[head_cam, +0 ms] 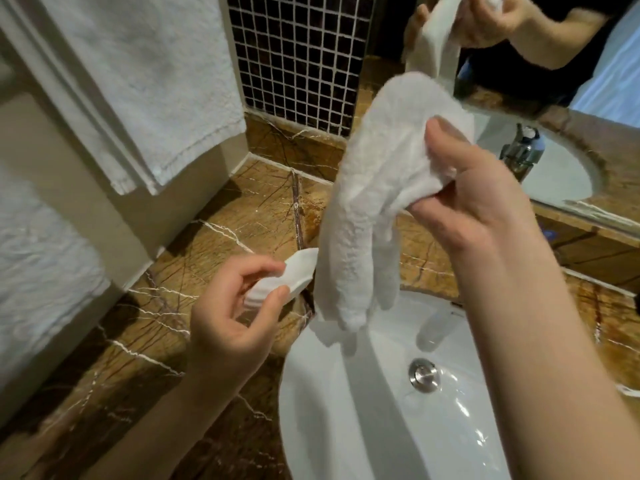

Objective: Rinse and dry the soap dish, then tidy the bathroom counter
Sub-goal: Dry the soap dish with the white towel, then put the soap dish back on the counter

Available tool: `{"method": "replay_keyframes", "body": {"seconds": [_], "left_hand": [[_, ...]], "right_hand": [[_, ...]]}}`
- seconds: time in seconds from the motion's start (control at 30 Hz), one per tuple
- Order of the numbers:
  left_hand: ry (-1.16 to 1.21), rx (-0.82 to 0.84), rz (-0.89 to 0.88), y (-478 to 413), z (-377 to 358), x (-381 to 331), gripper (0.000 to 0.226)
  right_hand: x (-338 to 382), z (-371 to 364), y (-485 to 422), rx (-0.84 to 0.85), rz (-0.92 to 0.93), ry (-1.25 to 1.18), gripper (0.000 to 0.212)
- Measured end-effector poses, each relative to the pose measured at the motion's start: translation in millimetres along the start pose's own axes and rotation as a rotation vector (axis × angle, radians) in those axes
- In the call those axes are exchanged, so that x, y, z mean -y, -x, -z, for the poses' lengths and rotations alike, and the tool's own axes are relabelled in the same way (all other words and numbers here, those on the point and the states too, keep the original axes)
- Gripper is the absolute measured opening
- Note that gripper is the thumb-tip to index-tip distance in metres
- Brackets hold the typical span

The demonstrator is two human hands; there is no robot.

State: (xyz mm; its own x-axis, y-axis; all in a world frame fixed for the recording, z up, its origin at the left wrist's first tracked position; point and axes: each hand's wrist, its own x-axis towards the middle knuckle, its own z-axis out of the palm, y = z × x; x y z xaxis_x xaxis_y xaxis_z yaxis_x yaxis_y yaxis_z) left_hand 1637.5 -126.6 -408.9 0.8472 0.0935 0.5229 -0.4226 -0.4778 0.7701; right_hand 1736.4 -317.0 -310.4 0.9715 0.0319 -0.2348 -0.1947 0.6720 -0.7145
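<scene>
My left hand [232,306] grips a small white soap dish [280,280] over the brown marble counter [221,216], just left of the basin. My right hand [474,199] is raised above the sink and pinches a white hand towel [374,195], which hangs down in a long fold to the basin's rim. The towel's lower end hangs close beside the dish; whether they touch is unclear.
A white oval sink [346,410] with a metal drain plug [424,375] lies below my hands. A large white towel [138,74] hangs at the left wall. Dark mosaic tiles [294,57] and a mirror [554,64] stand behind; the mirror reflects the faucet [523,150].
</scene>
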Motion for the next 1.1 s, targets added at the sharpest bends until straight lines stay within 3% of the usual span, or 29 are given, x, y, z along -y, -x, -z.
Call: {"method": "replay_keyframes", "body": {"seconds": [0.07,0.13,0.2,0.27,0.3,0.33,0.37,0.4,0.43,0.47,0.5,0.53,0.57,0.63,0.73,0.83,0.93,1.0,1.1], "left_hand": [[-0.146,0.016,-0.109,2.0,6.9,3.1,0.022],[-0.267,0.042,-0.233,6.2,12.9,8.3,0.013],[-0.299,0.073,-0.323,11.4,19.0,16.2,0.012],[-0.308,0.176,-0.317,13.0,20.8,29.1,0.012],[-0.385,0.317,-0.223,10.2,22.7,35.7,0.020],[-0.362,0.447,-0.028,15.2,28.1,29.4,0.053],[-0.333,0.440,0.067,24.1,29.1,42.6,0.093],[-0.347,0.491,0.112,24.8,27.5,64.9,0.110],[-0.343,0.732,0.103,23.5,25.2,80.7,0.102],[-0.551,0.811,0.006,18.3,21.2,77.4,0.102],[-0.764,0.768,-0.229,16.4,20.7,70.2,0.100],[-0.803,0.705,-0.367,21.7,27.0,56.0,0.086],[-0.808,0.672,-0.382,23.7,28.7,42.4,0.062],[-0.589,0.398,-0.629,4.2,21.4,33.2,0.018],[-0.458,0.469,-0.749,-15.1,17.3,31.1,0.020],[-0.429,0.494,-0.791,-22.5,7.5,28.1,0.023],[-0.437,0.498,-0.813,-26.2,1.3,28.3,0.024],[-0.460,0.491,-0.701,-32.7,-4.2,27.4,0.027],[-0.404,0.427,-0.321,-36.0,-16.9,19.7,0.055]], "right_hand": [[-10.7,-18.6,-15.5,0.107,0.000,-0.125,0.009],[-33.3,-29.0,-31.0,0.106,0.011,-0.132,0.014],[-67.0,-26.2,-41.7,-0.006,-0.031,-0.054,0.028],[-109.5,-10.9,-46.6,-0.166,-0.149,0.126,0.028],[-130.0,-1.3,-46.4,-0.245,-0.220,0.240,0.025],[-147.2,9.3,-46.2,-0.310,-0.278,0.337,0.023],[-158.9,18.7,-46.4,-0.349,-0.317,0.405,0.023],[-165.9,27.0,-47.9,-0.363,-0.320,0.453,0.022],[-166.7,33.3,-48.7,-0.354,-0.287,0.529,0.023],[-162.5,39.0,-49.2,-0.349,-0.232,0.668,0.030],[-154.1,43.7,-47.3,-0.366,-0.164,0.812,0.039],[-142.9,47.0,-42.3,-0.376,-0.108,0.910,0.043],[-129.7,48.0,-34.7,-0.329,-0.093,0.940,0.040],[-105.4,45.7,-17.1,-0.084,-0.289,0.857,0.037],[-82.1,38.1,2.1,0.132,-0.523,0.810,0.032],[-70.4,34.5,8.2,0.172,-0.467,0.860,0.016],[-64.2,37.4,11.1,0.156,-0.398,0.833,0.014],[-61.6,40.2,12.8,0.093,-0.317,0.830,0.013],[-49.7,46.5,21.3,-0.006,-0.192,0.832,0.013]]}}
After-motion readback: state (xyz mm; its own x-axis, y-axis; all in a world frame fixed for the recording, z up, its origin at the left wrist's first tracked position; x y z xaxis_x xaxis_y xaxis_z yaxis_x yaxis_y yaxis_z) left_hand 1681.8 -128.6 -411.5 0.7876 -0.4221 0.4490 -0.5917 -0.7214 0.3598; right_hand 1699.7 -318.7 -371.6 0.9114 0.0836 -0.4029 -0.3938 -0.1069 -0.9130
